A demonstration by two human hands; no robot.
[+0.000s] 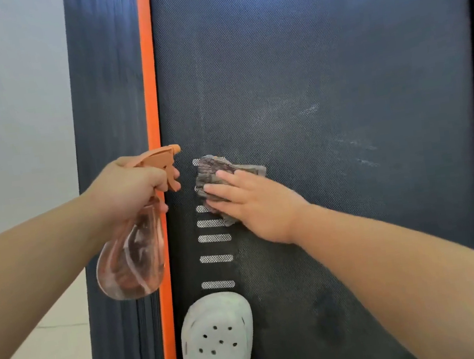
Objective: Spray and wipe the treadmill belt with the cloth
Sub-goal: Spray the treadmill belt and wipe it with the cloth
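Note:
The dark textured treadmill belt (322, 77) fills most of the view, with faint pale smears at its middle right. A crumpled grey-brown cloth (213, 170) lies on the belt near its left side, over a column of white dashes. My right hand (251, 204) presses flat on the cloth with straight fingers. My left hand (128, 187) grips the neck of a clear spray bottle (131, 259) with an orange trigger head, held above the left rail, its nozzle pointing right toward the belt.
Orange strips (151, 100) border the belt on both sides, with a dark ribbed side rail (105, 106) to the left. A white perforated clog (218, 341) stands on the belt's near left part. Pale floor (36, 356) lies left of the treadmill.

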